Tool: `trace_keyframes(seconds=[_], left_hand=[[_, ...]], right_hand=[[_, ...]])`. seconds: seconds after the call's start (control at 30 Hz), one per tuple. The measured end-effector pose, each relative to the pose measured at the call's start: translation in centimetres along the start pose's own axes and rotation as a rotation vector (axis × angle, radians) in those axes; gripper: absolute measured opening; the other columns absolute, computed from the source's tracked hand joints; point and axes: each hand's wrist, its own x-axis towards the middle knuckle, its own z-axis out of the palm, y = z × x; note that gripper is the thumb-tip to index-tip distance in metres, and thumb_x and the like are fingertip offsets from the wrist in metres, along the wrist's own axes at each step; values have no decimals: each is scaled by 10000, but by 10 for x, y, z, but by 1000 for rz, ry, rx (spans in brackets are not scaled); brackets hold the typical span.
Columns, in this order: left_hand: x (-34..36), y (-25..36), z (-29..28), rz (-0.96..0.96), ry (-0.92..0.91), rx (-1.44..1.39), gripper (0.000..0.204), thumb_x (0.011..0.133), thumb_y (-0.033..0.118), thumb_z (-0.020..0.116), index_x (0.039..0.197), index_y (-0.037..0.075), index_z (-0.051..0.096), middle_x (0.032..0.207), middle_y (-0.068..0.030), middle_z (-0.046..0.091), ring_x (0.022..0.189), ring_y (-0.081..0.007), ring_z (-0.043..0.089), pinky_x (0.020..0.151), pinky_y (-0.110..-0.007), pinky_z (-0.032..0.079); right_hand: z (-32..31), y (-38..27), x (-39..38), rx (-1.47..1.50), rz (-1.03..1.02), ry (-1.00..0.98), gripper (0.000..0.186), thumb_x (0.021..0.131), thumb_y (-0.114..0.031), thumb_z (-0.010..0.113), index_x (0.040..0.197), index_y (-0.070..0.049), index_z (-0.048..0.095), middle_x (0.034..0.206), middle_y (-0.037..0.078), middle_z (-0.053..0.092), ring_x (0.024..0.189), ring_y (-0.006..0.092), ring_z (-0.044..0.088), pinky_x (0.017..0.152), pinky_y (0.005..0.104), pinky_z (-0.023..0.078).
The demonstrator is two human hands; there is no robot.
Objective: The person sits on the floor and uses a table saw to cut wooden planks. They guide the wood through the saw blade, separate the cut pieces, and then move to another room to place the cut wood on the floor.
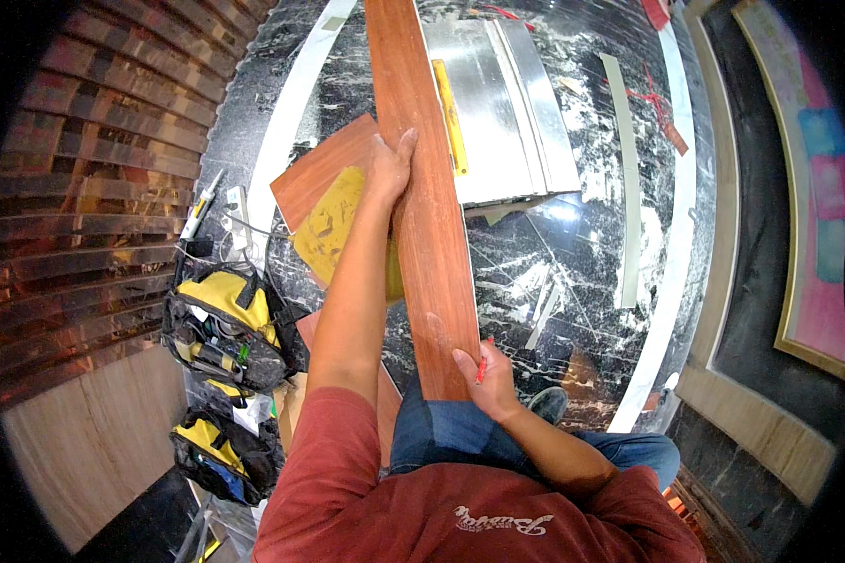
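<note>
A long reddish wood-look plank (pixel 427 281) lies lengthwise over my lap and reaches up past the top of the view. My left hand (pixel 391 169) is closed on its left edge, about halfway along. At the near end, my right hand (pixel 488 377) grips the right edge, with a small red tool (pixel 482 371) held against it. Under my left forearm is a worn yellow piece (pixel 329 220), lying on another wood-look board (pixel 305 174). A silver metal slab (pixel 498 113) with a yellow level (pixel 451 117) on it sits just right of the plank.
Two black-and-yellow tool bags (pixel 225 310) stand at the left by a white power strip (pixel 239 220) with cords. Thin pale strips (pixel 620 178) and red scraps (pixel 671 131) lie on the black marble-look floor (pixel 573 281). Slatted panelling (pixel 94 141) runs along the left, a framed panel (pixel 817 159) at right.
</note>
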Motion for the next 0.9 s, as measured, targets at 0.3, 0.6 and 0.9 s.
trace_keyframes(seconds=[0.3, 0.6, 0.9], left_hand=[[-24, 8, 0, 80, 42, -56, 620, 985, 407, 681, 1252, -138, 554, 1252, -345, 651, 1210, -453, 637, 1006, -463, 497], [-26, -1, 0, 63, 40, 67, 649, 1002, 451, 655, 1257, -136, 543, 1237, -339, 662, 1184, -417, 657, 1006, -452, 499], [-56, 8, -4, -2, 22, 35, 649, 1000, 421, 646, 1298, -142, 523, 1269, -368, 636, 1222, -465, 624, 1029, -465, 483]], right_hand=[[-5, 3, -3, 2, 4, -41, 256, 1008, -217, 701, 1051, 34, 682, 833, 197, 707, 746, 227, 705, 686, 362, 539], [1, 2, 15, 71, 28, -4, 234, 1004, -196, 698, 1019, 35, 667, 869, 211, 729, 793, 234, 734, 698, 380, 552], [-6, -5, -3, -9, 28, -12, 212, 991, -182, 708, 1016, 25, 668, 862, 215, 726, 765, 286, 734, 693, 378, 550]])
